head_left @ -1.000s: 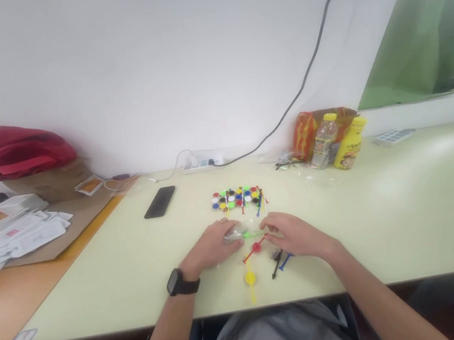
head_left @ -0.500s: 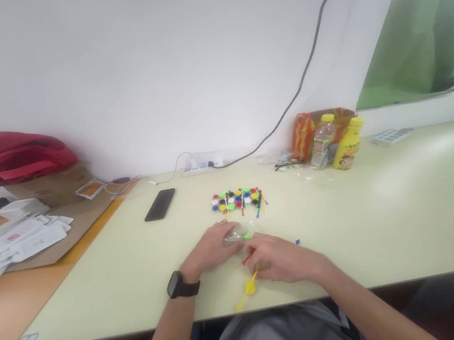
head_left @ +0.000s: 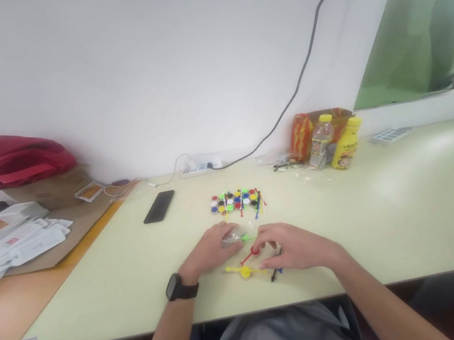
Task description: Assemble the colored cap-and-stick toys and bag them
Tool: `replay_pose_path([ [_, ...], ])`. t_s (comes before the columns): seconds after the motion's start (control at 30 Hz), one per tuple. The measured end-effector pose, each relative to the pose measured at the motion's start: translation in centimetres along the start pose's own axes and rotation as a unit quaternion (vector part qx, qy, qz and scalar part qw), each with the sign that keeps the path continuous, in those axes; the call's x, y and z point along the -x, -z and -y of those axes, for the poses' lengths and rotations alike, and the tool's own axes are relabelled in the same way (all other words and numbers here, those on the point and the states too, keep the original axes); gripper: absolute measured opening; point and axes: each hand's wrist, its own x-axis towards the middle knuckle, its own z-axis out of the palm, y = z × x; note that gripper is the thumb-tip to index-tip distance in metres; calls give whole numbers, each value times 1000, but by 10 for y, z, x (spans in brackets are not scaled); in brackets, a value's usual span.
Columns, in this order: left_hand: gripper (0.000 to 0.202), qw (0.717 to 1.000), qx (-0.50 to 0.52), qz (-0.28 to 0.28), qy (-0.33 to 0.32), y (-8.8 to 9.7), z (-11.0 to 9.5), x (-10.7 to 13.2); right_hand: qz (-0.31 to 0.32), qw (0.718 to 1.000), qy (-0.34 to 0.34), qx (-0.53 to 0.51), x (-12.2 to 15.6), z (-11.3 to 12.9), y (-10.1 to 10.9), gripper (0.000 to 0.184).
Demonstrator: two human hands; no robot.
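My left hand point(head_left: 208, 250) lies on the pale green table point(head_left: 392, 211), fingers curled over a clear plastic bag point(head_left: 235, 235) with a green piece showing at its edge. A black watch sits on that wrist. My right hand point(head_left: 295, 246) rests just to the right, fingertips pinched at a red stick piece point(head_left: 251, 255). A yellow stick piece with a round disc point(head_left: 245, 271) lies flat below it, and black and blue sticks point(head_left: 275, 273) poke out under the right hand. Farther back is a cluster of small coloured caps and sticks point(head_left: 237, 200).
A black phone point(head_left: 159, 206) lies at back left. A power strip point(head_left: 200, 167) with a cable sits by the wall. Bottles and a snack bag point(head_left: 332, 142) stand at back right. Papers point(head_left: 7, 247), cardboard and a red bag point(head_left: 1, 160) cover the left table.
My right hand went down to the yellow piece, then came back up to the red piece. The yellow piece now lies crosswise, nearer the left hand. The left hand stayed put.
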Motion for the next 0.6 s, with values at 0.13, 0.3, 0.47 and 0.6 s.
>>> replay_pose_path([
  [0.13,45,1000,1,0,9,1,-1,1,22,999,2,41,-6,3,-13,33],
  [0.3,43,1000,7,-3,0,0,1,0,27,996,11,85,-11,-10,-22,12],
  [0.47,42,1000,13,-8,-9,-2,5,0,27,996,-10,84,-9,-21,-17,14],
  [0.6,43,1000,10,-2,-8,-1,2,1,-6,998,-19,64,-5,-22,-7,14],
])
